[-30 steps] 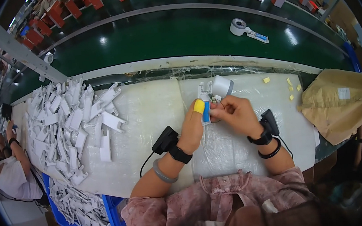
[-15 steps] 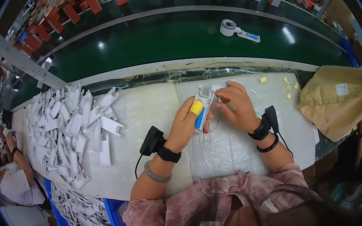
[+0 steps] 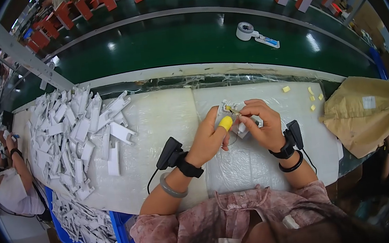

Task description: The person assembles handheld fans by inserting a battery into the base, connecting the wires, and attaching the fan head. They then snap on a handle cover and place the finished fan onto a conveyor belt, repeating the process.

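My left hand [image 3: 207, 139], a yellow cover on its thumb, is closed around a white plastic housing [image 3: 224, 105] with a forked end. The fingers hide most of it. My right hand [image 3: 262, 122] pinches at the fork, where a small yellowish bit [image 3: 229, 109] shows; what its fingertips hold is too small to make out. A thin dark wire [image 3: 238, 139] loops below, between the hands. Beside the right fingers is a white piece [image 3: 243, 128], partly hidden.
White plastic housings [image 3: 80, 129] are heaped at the left, with more in a blue crate [image 3: 124, 237] below. Yellow pads [image 3: 312, 98] and a brown paper bag [image 3: 363, 112] lie right. Beyond, a green conveyor [image 3: 157, 49] carries a round white device [image 3: 245, 31].
Both hands have shifted slightly right and closer together. My right fingers have come down to the housing's forked end. The housing has turned, and its blue part is now hidden.
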`<action>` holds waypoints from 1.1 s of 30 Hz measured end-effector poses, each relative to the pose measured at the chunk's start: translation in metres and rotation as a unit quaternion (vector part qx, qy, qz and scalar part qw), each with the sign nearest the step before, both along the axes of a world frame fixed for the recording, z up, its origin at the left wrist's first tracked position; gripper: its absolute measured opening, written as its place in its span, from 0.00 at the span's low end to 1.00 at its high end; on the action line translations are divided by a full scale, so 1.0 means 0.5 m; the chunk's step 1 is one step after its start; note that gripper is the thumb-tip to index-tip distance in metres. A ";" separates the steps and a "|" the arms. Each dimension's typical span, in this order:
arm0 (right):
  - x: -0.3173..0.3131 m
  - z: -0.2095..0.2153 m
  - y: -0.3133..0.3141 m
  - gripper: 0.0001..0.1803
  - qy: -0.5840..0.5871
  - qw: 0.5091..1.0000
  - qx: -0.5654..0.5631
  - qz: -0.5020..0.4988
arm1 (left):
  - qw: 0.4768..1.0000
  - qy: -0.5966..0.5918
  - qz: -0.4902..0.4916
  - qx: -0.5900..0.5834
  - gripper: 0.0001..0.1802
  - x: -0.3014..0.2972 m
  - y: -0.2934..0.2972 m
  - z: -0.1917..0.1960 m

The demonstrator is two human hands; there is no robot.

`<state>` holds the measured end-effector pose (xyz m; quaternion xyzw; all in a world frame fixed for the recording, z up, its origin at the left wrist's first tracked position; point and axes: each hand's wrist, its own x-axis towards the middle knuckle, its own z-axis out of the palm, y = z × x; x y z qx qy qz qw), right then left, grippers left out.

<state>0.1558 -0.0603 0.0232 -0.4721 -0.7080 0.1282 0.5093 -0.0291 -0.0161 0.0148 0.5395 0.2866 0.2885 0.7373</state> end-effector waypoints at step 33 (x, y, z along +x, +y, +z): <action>0.001 -0.012 -0.008 0.15 -0.084 0.993 0.088 0.004 | 0.995 -0.064 -0.011 0.070 0.17 0.004 -0.016 -0.010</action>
